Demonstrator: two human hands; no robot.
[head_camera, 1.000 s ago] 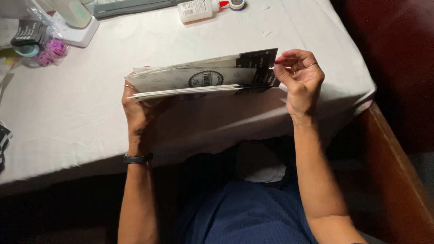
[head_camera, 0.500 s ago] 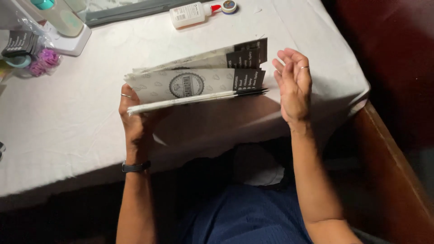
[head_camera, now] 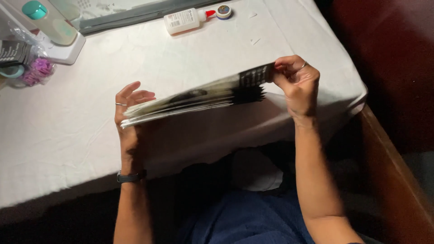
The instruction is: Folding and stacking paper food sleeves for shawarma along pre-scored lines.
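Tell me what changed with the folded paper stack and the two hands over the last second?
The folded paper stack tipped from showing its face to nearly edge-on. The right hand, open beside it half a second ago, now pinches its dark end again. The left hand stays under the other end. The glue bottle stays on the table.

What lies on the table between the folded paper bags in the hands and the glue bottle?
Only bare white tablecloth, in the head view, between the paper bags and the glue bottle.
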